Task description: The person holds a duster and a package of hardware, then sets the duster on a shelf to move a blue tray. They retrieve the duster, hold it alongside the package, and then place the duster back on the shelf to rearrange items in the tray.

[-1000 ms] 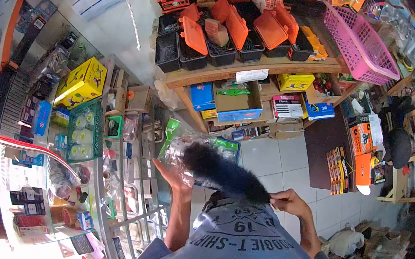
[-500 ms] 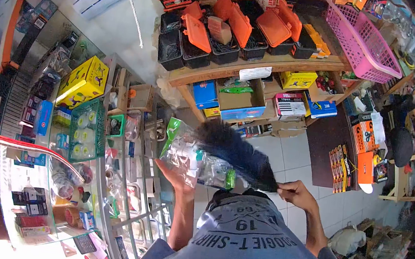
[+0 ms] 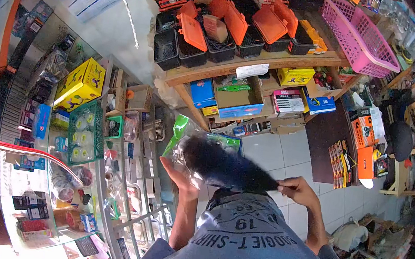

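Observation:
My right hand (image 3: 300,193), fingers closed, pinches the thin end of a black feather duster (image 3: 234,166) in front of my chest. The duster's dark, fluffy part reaches left across clear plastic packets with green ends (image 3: 179,131). My left hand (image 3: 181,177) supports these packets from below, palm turned up. The duster hides much of the packets, and their contents are hard to make out. Parts of my left fingers are hidden behind the plastic.
A glass display case (image 3: 107,189) with shelves of goods stands at left. Ahead, a wooden shelf (image 3: 257,63) carries black bins with orange lids (image 3: 193,32) and a pink basket (image 3: 359,37). Boxes (image 3: 237,102) sit beneath. A dark brown surface (image 3: 327,144) lies right, above white floor tiles (image 3: 267,152).
The feather duster has swung down and toward me, now covering more of the packets. The packets have shifted in my left hand. My right hand keeps its grip and has hardly moved.

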`<act>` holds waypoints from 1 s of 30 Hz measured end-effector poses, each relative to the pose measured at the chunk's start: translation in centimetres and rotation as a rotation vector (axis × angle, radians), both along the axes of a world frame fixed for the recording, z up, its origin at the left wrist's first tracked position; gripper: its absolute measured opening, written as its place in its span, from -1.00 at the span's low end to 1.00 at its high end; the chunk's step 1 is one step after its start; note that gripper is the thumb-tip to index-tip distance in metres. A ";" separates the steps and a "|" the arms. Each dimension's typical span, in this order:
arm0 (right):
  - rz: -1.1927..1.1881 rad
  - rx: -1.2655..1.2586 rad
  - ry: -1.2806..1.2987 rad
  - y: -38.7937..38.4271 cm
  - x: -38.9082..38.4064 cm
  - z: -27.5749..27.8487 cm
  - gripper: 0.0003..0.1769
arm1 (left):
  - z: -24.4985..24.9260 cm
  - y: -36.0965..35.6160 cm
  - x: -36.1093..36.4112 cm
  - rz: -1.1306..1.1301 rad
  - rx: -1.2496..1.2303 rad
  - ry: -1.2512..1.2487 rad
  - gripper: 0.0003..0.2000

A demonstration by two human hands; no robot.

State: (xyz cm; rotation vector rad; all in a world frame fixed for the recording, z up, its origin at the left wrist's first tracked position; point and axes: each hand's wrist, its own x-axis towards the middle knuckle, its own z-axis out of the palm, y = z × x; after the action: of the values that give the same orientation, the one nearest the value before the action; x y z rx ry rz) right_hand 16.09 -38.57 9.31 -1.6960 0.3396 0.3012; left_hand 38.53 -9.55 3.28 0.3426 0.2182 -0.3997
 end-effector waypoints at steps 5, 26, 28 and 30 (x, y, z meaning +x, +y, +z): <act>0.025 0.023 0.034 -0.1 0.0 0.3 -0.71 | 4.7 -1.9 -0.9 -0.010 0.086 -0.061 -0.22; -0.168 -0.031 -0.012 -0.7 1.1 1.2 -0.71 | 2.1 -1.0 -1.1 -0.255 -0.222 -0.137 -0.34; -0.100 -0.051 0.025 -0.7 1.2 1.8 -0.71 | 1.4 -0.9 -1.1 -0.276 -0.250 -0.121 -0.35; -0.032 -0.074 0.060 -0.7 1.3 1.8 -0.72 | -3.7 0.1 -0.6 -0.281 -0.450 -0.175 -0.38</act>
State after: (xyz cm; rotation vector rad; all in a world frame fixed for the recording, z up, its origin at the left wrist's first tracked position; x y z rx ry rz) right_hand 17.36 -39.30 11.10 -1.7547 0.4260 0.3197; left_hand 37.92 -9.46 -0.37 -0.0377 -0.0955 -0.6768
